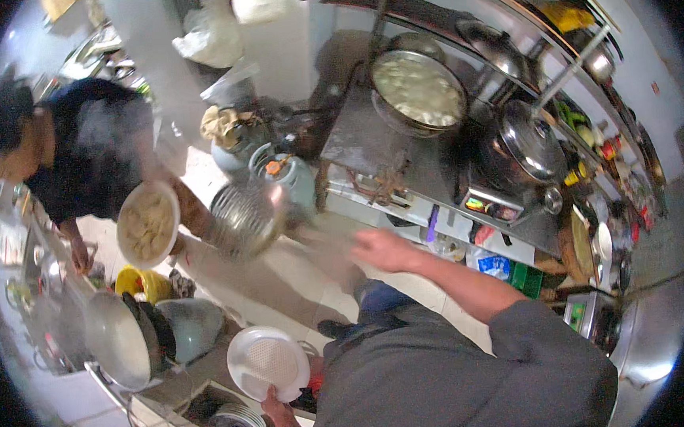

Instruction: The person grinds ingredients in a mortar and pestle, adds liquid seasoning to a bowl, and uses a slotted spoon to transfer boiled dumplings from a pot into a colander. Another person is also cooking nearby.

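My left hand (pixel 277 403) grips the lower rim of a round white plate (pixel 268 361) with a finely dotted middle. The plate holds no food that I can see. Further up, my right hand (pixel 380 250) is closed around the blurred handle of a round metal wire skimmer (pixel 247 217). The skimmer's head is over the floor, left of the hand and short of a gas cylinder. To its left, a co-worker in a dark shirt (pixel 102 141) is beside a white plate of dumplings (pixel 148 224). A large pan of pale pieces in cloudy liquid (pixel 419 89) sits on the stove at the top.
A lidded metal pot (pixel 530 141) stands on the metal stove counter (pixel 360 135). The blue-grey gas cylinder (pixel 292 178) is on the floor beside it. At the lower left are a yellow bucket (pixel 156 283), a large pale pan (pixel 118 342) and stacked plates (pixel 238 426) in a box.
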The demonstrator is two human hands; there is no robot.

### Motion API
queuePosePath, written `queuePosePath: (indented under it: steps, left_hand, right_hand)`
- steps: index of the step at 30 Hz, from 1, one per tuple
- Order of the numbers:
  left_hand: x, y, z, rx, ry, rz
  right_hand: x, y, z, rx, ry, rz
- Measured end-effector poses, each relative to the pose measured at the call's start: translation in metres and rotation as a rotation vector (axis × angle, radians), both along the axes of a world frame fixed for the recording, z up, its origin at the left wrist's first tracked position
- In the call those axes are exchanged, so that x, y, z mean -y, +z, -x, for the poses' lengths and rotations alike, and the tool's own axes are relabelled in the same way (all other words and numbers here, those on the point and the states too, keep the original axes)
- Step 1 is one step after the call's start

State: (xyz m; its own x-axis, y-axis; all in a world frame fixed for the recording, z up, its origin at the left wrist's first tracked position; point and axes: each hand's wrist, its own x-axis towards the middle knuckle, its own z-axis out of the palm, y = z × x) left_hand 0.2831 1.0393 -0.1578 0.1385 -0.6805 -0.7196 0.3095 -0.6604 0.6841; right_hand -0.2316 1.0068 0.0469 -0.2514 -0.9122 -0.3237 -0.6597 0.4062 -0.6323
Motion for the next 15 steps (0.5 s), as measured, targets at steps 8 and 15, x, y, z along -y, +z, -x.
queuePosePath:
  steps: [8,15]
  left_hand:
    - [0.118,0.047,0.127,0.066,-0.447,0.108]
    - [0.166,0.064,0.231,0.334,-0.662,0.096]
  right_hand:
    - [-0.102,0.055,0.118,0.253,-0.839,0.298]
    - [-0.139,0.011,0.190,-0.034,-1.003,-0.005]
